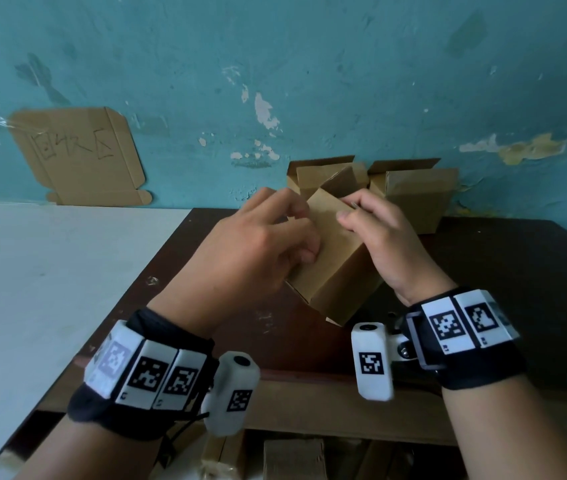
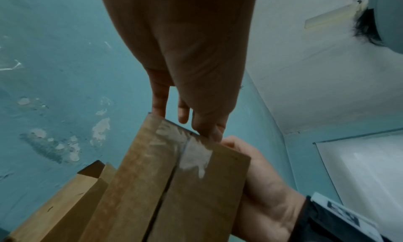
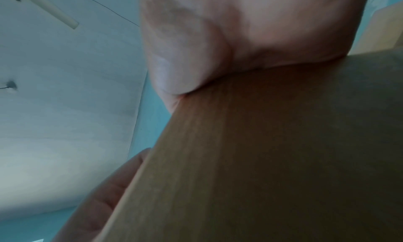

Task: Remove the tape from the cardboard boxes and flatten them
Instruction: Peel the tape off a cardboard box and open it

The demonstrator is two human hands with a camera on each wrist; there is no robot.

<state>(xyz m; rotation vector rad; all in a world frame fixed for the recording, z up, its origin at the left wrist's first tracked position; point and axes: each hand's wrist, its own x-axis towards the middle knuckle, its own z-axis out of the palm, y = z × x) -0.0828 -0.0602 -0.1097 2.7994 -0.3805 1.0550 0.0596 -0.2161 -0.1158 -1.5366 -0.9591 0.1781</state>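
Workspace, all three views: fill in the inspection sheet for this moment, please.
Surface: dark brown table, with a white surface adjoining on the left.
Job's things: small cardboard box held tilted above the table; clear tape still across its flap seam. Two opened boxes stand at the wall behind it.
Clutter: flattened cardboard below the table's near edge.
Grippers: left hand grips the box, fingertips at the taped end; right hand holds its other side.
Cables: thin black cord hanging from the left wristband.
Surroundings: peeling teal wall; cardboard sign with handwriting taped to it.
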